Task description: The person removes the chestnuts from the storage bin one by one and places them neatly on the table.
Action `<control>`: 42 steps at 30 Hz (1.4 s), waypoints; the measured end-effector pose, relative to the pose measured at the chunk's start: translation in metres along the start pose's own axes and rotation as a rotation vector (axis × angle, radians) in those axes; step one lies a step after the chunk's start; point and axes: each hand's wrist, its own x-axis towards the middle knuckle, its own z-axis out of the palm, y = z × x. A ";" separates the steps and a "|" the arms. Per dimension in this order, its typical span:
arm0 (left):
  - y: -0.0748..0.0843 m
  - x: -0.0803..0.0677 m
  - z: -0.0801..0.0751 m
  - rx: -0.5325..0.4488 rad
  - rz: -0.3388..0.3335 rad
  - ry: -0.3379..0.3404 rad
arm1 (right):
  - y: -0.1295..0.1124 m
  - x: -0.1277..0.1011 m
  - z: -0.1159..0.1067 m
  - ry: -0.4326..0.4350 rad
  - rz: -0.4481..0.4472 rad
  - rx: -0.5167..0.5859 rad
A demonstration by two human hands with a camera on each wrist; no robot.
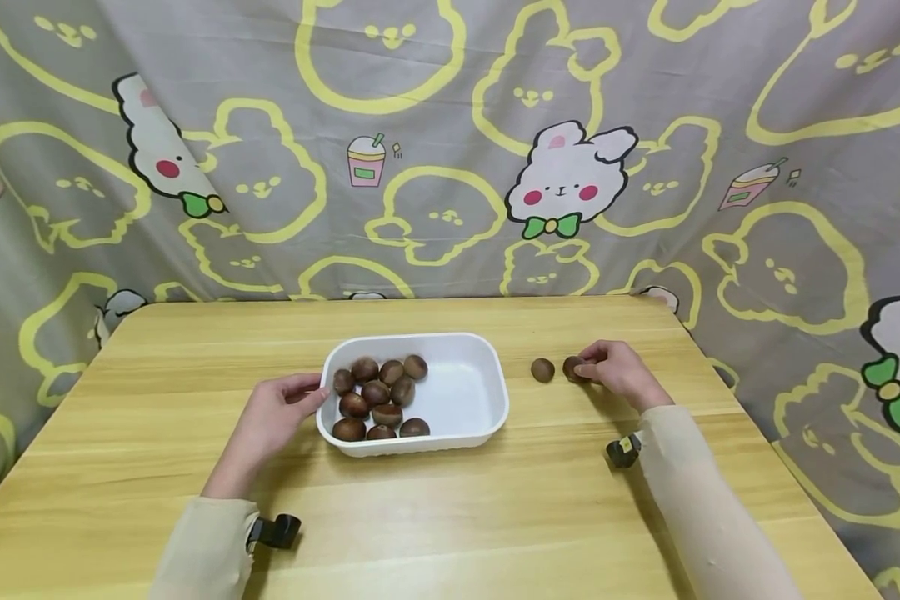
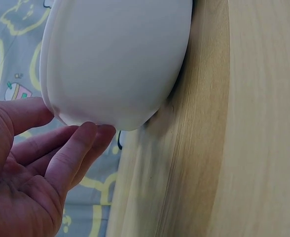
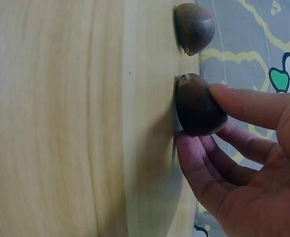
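A white plastic tray (image 1: 465, 392) (image 2: 115, 59) sits mid-table with several brown chestnuts (image 1: 378, 400) heaped in its left half. My left hand (image 1: 273, 417) (image 2: 46, 163) rests against the tray's left wall, fingers nearly straight, thumb near the rim. To the right of the tray two chestnuts lie on the wood. My right hand (image 1: 618, 371) (image 3: 234, 148) pinches the right chestnut (image 1: 572, 368) (image 3: 197, 104) between thumb and fingers while it still touches the table. The other loose chestnut (image 1: 542, 370) (image 3: 193, 27) lies just left of it, untouched.
The wooden table (image 1: 450, 517) has rounded far corners. A grey cloth with yellow rabbit outlines (image 1: 450, 142) hangs behind it and down both sides. Small black clips sit at both wrists (image 1: 277, 531) (image 1: 624, 450).
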 end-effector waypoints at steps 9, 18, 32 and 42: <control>0.000 0.002 -0.001 -0.069 -0.021 -0.021 | 0.002 0.001 0.000 -0.010 0.000 0.018; 0.003 0.004 0.001 -0.048 -0.012 -0.026 | 0.004 -0.003 -0.004 0.009 0.020 -0.004; 0.001 0.001 0.000 -0.099 -0.038 -0.032 | -0.065 -0.017 0.012 0.280 -0.224 0.048; 0.001 0.002 -0.001 -0.070 -0.047 -0.031 | -0.120 -0.035 0.056 0.099 -0.353 0.027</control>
